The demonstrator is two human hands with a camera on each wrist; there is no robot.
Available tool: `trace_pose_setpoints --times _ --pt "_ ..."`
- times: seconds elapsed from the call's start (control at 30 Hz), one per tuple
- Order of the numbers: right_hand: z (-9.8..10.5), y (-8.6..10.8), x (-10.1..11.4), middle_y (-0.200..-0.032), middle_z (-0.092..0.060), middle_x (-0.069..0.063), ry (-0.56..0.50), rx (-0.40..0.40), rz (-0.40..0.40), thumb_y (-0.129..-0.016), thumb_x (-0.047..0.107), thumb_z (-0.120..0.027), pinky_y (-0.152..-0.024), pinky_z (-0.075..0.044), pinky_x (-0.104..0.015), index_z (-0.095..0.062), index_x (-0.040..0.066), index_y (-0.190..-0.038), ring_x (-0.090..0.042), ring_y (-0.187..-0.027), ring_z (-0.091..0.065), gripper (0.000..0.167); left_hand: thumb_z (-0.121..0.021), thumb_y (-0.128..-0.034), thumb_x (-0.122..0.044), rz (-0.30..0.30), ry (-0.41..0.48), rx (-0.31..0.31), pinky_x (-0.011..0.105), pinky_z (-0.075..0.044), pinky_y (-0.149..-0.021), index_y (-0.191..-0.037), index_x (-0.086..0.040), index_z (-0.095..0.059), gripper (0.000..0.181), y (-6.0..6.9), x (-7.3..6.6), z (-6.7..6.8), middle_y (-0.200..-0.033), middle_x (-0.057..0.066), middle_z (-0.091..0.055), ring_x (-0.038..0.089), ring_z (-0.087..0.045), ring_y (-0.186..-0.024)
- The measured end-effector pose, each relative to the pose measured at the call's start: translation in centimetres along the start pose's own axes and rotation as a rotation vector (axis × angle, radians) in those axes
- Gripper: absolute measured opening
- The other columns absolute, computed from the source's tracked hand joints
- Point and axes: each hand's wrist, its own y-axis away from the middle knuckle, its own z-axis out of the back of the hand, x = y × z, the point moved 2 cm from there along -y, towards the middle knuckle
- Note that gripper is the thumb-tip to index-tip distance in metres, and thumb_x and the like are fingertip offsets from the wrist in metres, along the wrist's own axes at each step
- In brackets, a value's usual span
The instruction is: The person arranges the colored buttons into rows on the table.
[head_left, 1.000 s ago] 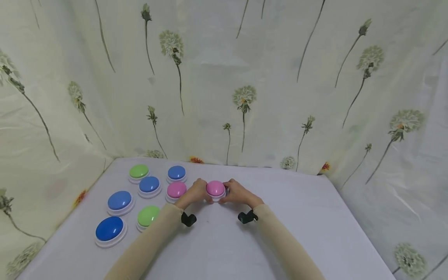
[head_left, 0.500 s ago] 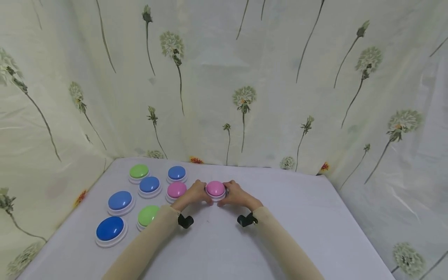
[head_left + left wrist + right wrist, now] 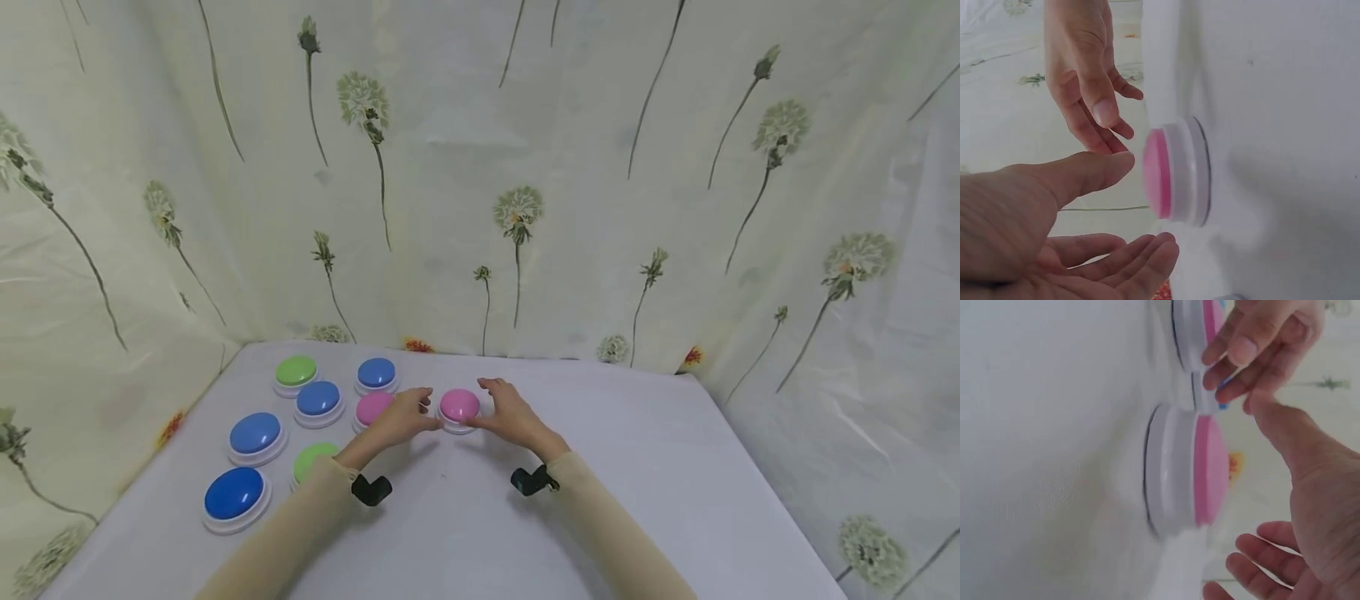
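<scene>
A pink push button point(image 3: 459, 406) on a white round base stands on the white table between the two hands. My left hand point(image 3: 401, 419) is just to its left, fingers and thumb spread and apart from it. On the other side my right hand point(image 3: 513, 417) has its thumb and fingers parted, holding nothing. Both wrist views show gaps between the hands and the pink button point(image 3: 1159, 174), whose base point(image 3: 1171, 469) sits flat on the table. A second pink push button point(image 3: 372, 407) is partly hidden behind my left hand.
Several more push buttons stand on the left of the table point(image 3: 600, 517): a dark blue button point(image 3: 234, 493), lighter blue ones such as the blue button point(image 3: 255, 433), and a green button point(image 3: 296, 370). A near green button point(image 3: 313, 461) is partly covered by my left sleeve. Flower-patterned cloth surrounds the table.
Both hands have let go of the pink button and drawn apart, the left hand moving left and toward me. The button stays in about the same place.
</scene>
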Motion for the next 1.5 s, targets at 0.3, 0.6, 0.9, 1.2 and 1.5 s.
trace_pose_setpoints --times 0.3,0.6,0.9,1.2,1.5 --pt "-0.4 2.2 3.0 -0.129 -0.059 -0.009 -0.139 0.066 0.134 -0.080 0.039 -0.078 -0.099 -0.047 -0.047 -0.051 0.010 -0.136 -0.026 -0.117 -0.055 0.069 -0.074 -0.0842 -0.018 -0.097 0.118 0.019 0.035 -0.055 -0.084 -0.123 -0.005 -0.061 0.043 3.7 -0.6 2.7 -0.115 0.013 -0.064 0.025 -0.062 -0.103" --pt "-1.9 4.7 6.6 -0.127 -0.060 -0.011 -0.264 0.177 0.279 -0.080 0.040 -0.077 -0.087 -0.052 -0.044 -0.052 0.015 -0.136 -0.031 -0.111 -0.057 0.066 -0.074 -0.0853 -0.022 -0.262 0.125 0.206 0.026 -0.055 -0.082 -0.118 -0.006 -0.064 0.038 7.4 0.6 4.0 -0.108 0.013 -0.068 0.020 -0.065 -0.097" --pt "-3.4 6.3 8.2 -0.125 -0.061 -0.007 -0.264 0.241 0.322 -0.080 0.046 -0.076 -0.086 -0.054 -0.037 -0.051 0.025 -0.136 -0.025 -0.110 -0.059 0.065 -0.070 -0.0883 -0.028 -0.240 0.097 0.291 0.025 -0.053 -0.087 -0.120 -0.013 -0.065 0.035 11.9 2.4 6.3 -0.113 0.011 -0.068 0.027 -0.064 -0.103" --pt "-4.7 6.1 8.7 -0.125 -0.062 -0.005 -0.255 0.264 0.301 -0.079 0.048 -0.076 -0.092 -0.051 -0.036 -0.052 0.018 -0.137 -0.021 -0.110 -0.059 0.070 -0.071 -0.0876 -0.026 -0.178 0.041 0.129 0.019 -0.052 -0.085 -0.123 -0.007 -0.062 0.041 14.3 5.9 10.6 -0.118 0.012 -0.066 0.025 -0.064 -0.104" --pt "-6.2 4.9 10.3 -0.123 -0.062 -0.004 -0.185 0.284 0.316 -0.078 0.047 -0.076 -0.089 -0.050 -0.028 -0.051 0.016 -0.138 -0.016 -0.107 -0.059 0.072 -0.076 -0.0817 -0.031 -0.166 -0.128 0.035 0.053 -0.046 -0.095 -0.130 0.001 -0.055 0.061 14.9 7.8 12.2 -0.126 0.020 -0.061 0.038 -0.057 -0.114"
